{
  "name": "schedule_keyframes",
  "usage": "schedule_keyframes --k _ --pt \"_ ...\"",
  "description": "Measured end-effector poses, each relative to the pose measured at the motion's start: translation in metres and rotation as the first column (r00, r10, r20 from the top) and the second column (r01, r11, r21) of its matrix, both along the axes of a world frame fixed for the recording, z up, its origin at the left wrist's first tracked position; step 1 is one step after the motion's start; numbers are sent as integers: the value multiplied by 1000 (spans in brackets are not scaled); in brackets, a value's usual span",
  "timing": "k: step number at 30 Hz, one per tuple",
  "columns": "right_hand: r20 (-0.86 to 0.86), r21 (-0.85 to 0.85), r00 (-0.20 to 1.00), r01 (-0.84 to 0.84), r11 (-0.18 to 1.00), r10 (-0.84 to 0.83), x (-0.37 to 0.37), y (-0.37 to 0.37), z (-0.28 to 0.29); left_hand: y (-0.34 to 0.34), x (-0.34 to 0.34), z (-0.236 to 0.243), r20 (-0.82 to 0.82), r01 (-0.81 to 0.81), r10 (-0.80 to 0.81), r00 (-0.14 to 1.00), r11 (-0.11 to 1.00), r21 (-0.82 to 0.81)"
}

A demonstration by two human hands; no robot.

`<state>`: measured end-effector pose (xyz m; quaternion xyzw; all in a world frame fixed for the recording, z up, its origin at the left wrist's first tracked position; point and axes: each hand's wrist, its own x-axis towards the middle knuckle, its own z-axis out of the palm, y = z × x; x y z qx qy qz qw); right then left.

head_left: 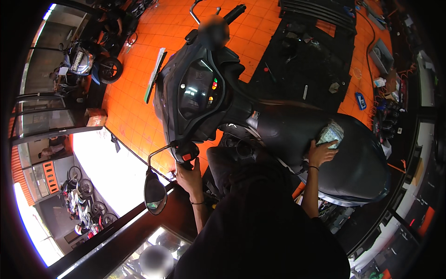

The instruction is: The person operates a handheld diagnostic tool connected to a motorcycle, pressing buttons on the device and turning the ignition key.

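A dark scooter [186, 79] stands across the view, its black seat [360, 162] to the right and its dashboard [200, 95] to the left. My left hand [188, 176] is closed round the near handlebar grip, just below a switch block with a red button [187, 157]. The grip itself is mostly hidden by the fingers. On top of the seat, my right hand [321, 154] has its fingers curled over the near edge of a pale greenish, patterned bundle [331, 134]. It looks like a folded rag, though its kind is unclear.
A round mirror [155, 193] juts out beside my left forearm. Beyond the scooter, a black mat [306, 60] with small tools covers part of the orange tiled floor [134, 74]. A blue bottle [360, 101] stands at right; another motorcycle [88, 63] is parked far left.
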<state>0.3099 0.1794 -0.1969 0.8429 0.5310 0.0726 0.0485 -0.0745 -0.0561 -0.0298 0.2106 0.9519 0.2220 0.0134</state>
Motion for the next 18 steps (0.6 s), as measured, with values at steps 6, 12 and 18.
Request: schedule_keyframes --k 6,12,18 --pt "-53 -44 998 21 999 -23 -5 1 11 -1 -1 -9 -52 -102 101 993 995 -7" --pt "-24 -32 1000 7 999 -7 -2 -1 8 4 -3 -2 -48 -123 123 991 992 -3" --pt "-20 -38 1000 3 999 -4 -1 0 5 -5 -16 -3 -13 -72 72 997 997 -12"
